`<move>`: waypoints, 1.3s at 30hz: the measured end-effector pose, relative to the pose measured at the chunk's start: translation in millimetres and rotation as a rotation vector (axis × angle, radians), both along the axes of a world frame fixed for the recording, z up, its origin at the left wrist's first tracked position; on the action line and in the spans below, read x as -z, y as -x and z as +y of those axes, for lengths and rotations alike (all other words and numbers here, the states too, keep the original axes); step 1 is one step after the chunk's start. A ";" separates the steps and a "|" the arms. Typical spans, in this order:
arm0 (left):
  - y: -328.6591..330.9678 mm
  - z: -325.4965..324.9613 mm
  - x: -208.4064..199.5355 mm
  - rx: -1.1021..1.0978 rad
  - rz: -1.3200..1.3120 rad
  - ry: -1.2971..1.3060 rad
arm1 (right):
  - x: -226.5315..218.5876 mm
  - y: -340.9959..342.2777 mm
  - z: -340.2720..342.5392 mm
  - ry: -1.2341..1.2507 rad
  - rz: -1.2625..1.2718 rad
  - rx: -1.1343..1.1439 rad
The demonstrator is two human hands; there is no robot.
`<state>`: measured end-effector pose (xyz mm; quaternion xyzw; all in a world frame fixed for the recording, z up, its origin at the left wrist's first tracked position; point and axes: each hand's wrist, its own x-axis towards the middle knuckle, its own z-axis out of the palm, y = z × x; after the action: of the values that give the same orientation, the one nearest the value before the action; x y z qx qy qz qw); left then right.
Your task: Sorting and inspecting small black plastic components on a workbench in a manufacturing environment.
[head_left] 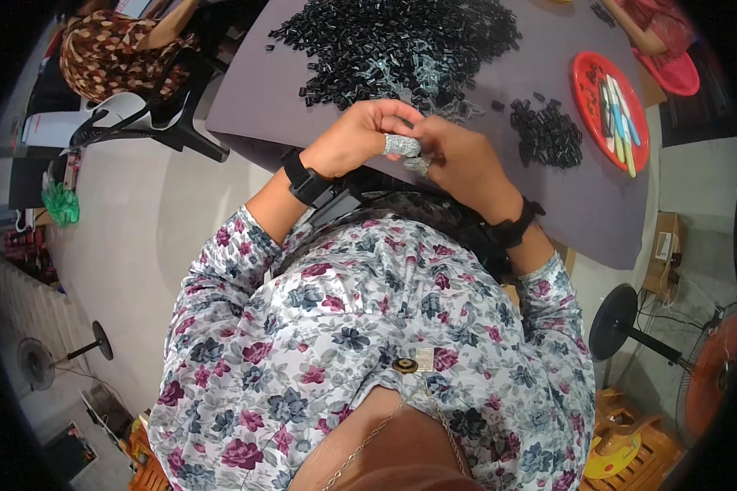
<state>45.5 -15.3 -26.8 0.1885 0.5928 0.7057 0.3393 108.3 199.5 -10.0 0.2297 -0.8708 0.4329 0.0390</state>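
My left hand (360,139) and my right hand (467,164) meet just over the near edge of the table, fingers closed together. Between their fingertips shows a small black plastic piece (406,123), mostly covered by the fingers. Grey speckled wrapping covers both thumbs. Beyond my hands lies a wide pile of small black plastic pieces (401,33), with several clear, greyish pieces (422,69) among them. To the right of my right hand sits a smaller heap of black pieces (546,135).
A red oval tray (583,78) holding several slim-handled tools (618,119) stands at the right of the grey-covered table (598,221). One person (110,53) sits at the far left by a black chair (192,123), another person (659,29) at the far right. Fans (614,321) stand behind.
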 end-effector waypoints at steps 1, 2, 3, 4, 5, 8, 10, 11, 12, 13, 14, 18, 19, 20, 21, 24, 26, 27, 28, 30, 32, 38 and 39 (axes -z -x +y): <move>-0.4 0.6 0.6 -0.007 0.017 0.005 | -1.3 0.2 -0.6 -0.091 0.117 0.005; -1.4 0.9 0.9 0.017 0.040 0.015 | -1.8 0.2 -0.7 -0.181 0.235 0.011; -2.8 1.0 0.5 0.041 0.064 0.025 | -1.7 -0.5 -0.1 -0.249 0.240 -0.012; -4.0 0.9 0.0 0.064 0.087 0.035 | -1.3 -2.1 1.2 -0.316 0.245 -0.035; -4.7 0.6 -0.7 0.080 0.122 0.061 | -0.9 -3.7 1.8 -0.384 0.250 -0.059; -5.3 0.4 -5.0 0.115 0.161 0.113 | 2.3 -7.7 -1.5 -0.372 0.236 -0.042; -6.1 0.4 -8.5 0.113 0.104 0.109 | 3.5 -10.3 -5.6 -0.321 0.271 -0.007; -7.0 0.5 -8.1 0.107 0.093 0.101 | 4.5 -10.9 -6.7 -0.295 0.289 0.010; -7.9 1.0 -7.6 0.102 0.083 0.095 | 6.8 -10.9 -6.4 -0.293 0.282 0.009; -8.9 1.7 -7.3 0.098 0.073 0.089 | 10.0 -10.8 -5.7 -0.291 0.274 0.008; -10.3 2.7 -7.3 0.103 0.082 0.082 | 12.7 -10.7 -4.7 -0.290 0.267 0.007; -13.0 6.3 -7.5 0.137 0.113 0.064 | 17.1 -11.8 1.3 -0.319 0.205 -0.055; -13.0 6.8 -8.1 0.150 0.119 0.064 | 15.2 -13.1 2.1 -0.304 0.196 -0.054; -13.1 7.5 -8.9 0.145 0.132 0.078 | 14.4 -13.8 3.1 -0.289 0.187 -0.052; -13.4 9.0 -9.7 0.143 0.144 0.090 | 14.9 -13.7 5.0 -0.287 0.184 -0.058; -13.2 14.1 -9.0 0.168 0.158 0.119 | 17.8 -14.4 11.2 -0.321 0.187 -0.066; -14.0 18.3 -8.8 0.176 0.134 0.108 | 20.4 -18.0 13.8 -0.395 0.206 -0.058; -16.1 20.7 -8.2 0.171 0.109 0.089 | 21.1 -18.4 14.0 -0.374 0.209 -0.052; -17.2 21.9 -7.5 0.166 0.083 0.069 | 21.7 -18.6 14.2 -0.354 0.212 -0.045; -13.8 20.2 -4.9 0.139 0.127 0.068 | 19.2 -18.5 13.8 -0.318 0.218 -0.027; -13.2 19.6 -5.0 0.115 0.135 0.068 | 10.9 -17.8 11.6 -0.287 0.224 -0.003; -16.4 19.9 -6.6 0.111 0.109 0.068 | 12.9 -19.9 12.6 -0.330 0.194 -0.033; -16.0 20.6 -3.7 0.119 0.111 0.062 | 13.9 -20.5 13.3 -0.329 0.192 -0.033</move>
<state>61.5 5.4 -23.1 0.2518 0.6199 0.6541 0.3528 128.8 212.8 -23.8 0.2875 -0.9182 0.2615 0.0766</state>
